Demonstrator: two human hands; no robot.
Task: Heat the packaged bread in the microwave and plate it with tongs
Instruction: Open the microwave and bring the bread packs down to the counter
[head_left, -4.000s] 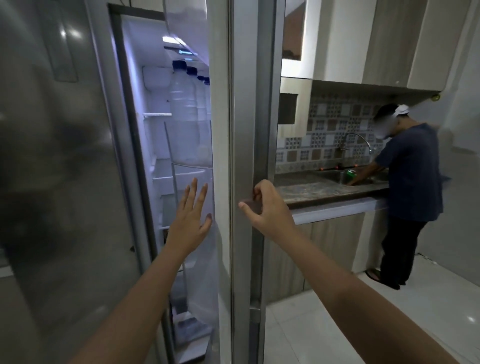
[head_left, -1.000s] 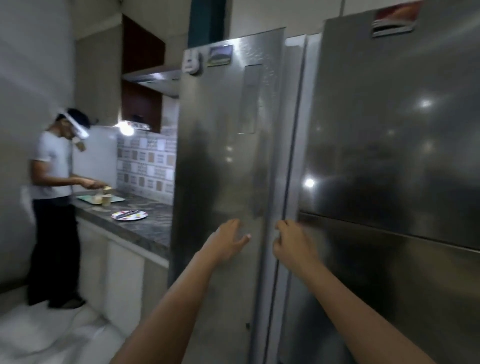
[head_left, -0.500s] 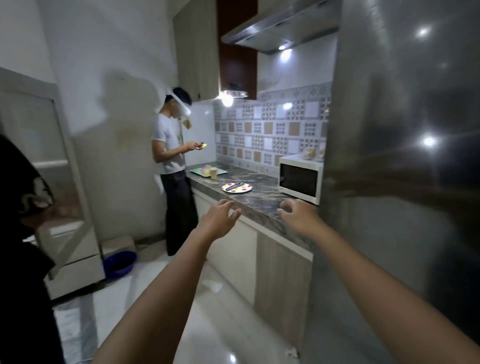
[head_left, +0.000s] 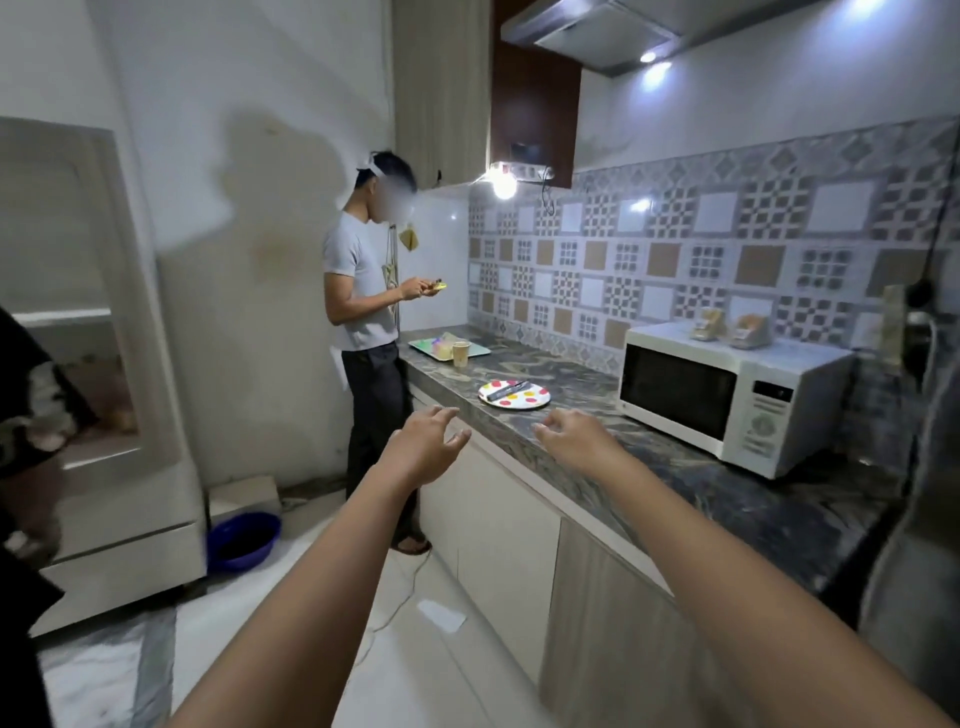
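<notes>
two clear packets with something tan inside, likely the bread, sat on top of the one boxy white microwave at the right, its dark glass door shut. left of it on the veined stone counter lay one round dotted plate bearing one pair of dark tongs. the left hand and right hand hung in the air near the counter edge, fingers loosely spread, holding nothing. one person in a grey shirt stood at the far end.

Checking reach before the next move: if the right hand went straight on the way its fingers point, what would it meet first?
Probably the dotted plate with tongs on the counter; right hand is empty, depth unclear.
</notes>
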